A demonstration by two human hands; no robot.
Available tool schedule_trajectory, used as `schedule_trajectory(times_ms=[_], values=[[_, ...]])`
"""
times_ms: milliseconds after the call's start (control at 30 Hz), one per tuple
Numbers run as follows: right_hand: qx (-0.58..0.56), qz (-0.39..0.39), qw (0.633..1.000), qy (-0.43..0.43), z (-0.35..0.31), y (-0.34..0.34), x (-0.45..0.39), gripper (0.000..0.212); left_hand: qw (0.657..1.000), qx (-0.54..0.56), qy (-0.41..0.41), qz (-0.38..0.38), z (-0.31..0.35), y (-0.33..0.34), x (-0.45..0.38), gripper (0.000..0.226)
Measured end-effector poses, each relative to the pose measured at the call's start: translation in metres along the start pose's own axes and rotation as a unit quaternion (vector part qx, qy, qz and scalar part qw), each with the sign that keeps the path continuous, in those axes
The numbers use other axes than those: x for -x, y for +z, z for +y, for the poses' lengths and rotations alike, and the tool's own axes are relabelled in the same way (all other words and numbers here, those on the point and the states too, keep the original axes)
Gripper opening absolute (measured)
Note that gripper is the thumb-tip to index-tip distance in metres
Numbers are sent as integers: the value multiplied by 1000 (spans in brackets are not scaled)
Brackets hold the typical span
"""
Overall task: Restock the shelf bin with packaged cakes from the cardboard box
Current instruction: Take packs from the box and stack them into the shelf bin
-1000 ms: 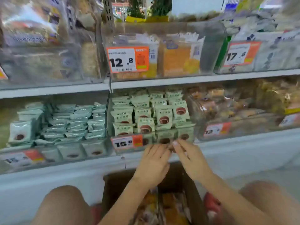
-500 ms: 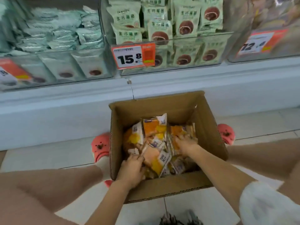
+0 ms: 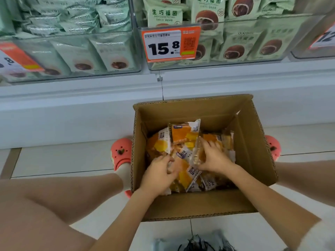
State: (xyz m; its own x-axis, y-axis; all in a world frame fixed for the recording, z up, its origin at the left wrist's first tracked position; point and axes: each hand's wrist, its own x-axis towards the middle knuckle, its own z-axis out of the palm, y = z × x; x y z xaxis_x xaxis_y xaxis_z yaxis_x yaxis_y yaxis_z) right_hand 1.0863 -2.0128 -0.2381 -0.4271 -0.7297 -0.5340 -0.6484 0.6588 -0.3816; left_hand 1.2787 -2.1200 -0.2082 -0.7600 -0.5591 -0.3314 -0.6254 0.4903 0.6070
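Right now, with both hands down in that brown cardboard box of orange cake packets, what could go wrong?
1. The right hand pinches one clear-edged orange packet by its thin edge, so it may slip or crumple.
2. The left hand grips into a loose pile of orange-and-white packets; neighbours could drag out and spill.
3. The brown cardboard box sits tight between two pink clogs, so a shifting foot might knock it.

**Price Tag Reads 15.8 Above the Cake Box**

An orange-and-white price tag (image 3: 170, 44) clipped to the clear shelf bin (image 3: 235, 58), up beyond both hands, shows "15.8" in bold black, with small print too fine to read. Green packets (image 3: 164, 14) behind it carry "生巧福团". A second tag (image 3: 13, 60), far off beyond the left hand (image 3: 159, 175), shows only "8". Orange cake packets (image 3: 164, 140) just past that hand read "芝士风味".
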Motion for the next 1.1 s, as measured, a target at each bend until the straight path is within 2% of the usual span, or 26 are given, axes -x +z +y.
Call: schedule_trajectory(times_ms=[33,100,133,167,267,333,433,500,567,667,767,900,967,1033,1100], values=[[-68,18,997,1,-9,-7,8,113,993,105,-34,-33,7,-3,-2,52],[-213,34,976,-7,-32,-19,22,105,938,303,-91,-141,23,-6,-1,84],[-275,32,961,-12,-44,-25,29,99,915,351,-98,-175,29,-4,1,91],[-321,29,946,-14,-55,-30,33,95,898,389,-96,-181,33,0,5,90],[-418,28,908,-4,-70,-41,46,89,856,487,-142,-104,41,1,12,61],[-468,33,883,28,-64,-45,56,78,813,548,-171,-102,42,-4,13,47],[-461,11,887,24,-47,-43,71,54,773,600,-160,-133,46,-12,13,44],[-484,18,875,5,-44,-40,79,35,770,604,-149,-138,50,-15,14,43],[-477,66,876,-12,-47,-37,81,28,767,610,-156,-127,51,-15,15,48],[-449,134,883,-16,-53,-30,80,29,773,606,-159,-101,51,-13,18,55],[-446,190,874,4,-54,-18,79,30,787,592,-161,-66,53,-10,20,47],[-391,308,867,1,-58,-12,82,34,793,589,-147,-48,59,-8,21,43],[-402,299,865,30,-59,-18,84,42,777,612,-141,-33,61,-8,19,41],[-420,228,877,50,-56,-20,87,48,754,642,-137,-17,61,-10,16,42],[-436,201,877,36,-55,-20,91,50,740,658,-136,-7,62,-12,12,50]])
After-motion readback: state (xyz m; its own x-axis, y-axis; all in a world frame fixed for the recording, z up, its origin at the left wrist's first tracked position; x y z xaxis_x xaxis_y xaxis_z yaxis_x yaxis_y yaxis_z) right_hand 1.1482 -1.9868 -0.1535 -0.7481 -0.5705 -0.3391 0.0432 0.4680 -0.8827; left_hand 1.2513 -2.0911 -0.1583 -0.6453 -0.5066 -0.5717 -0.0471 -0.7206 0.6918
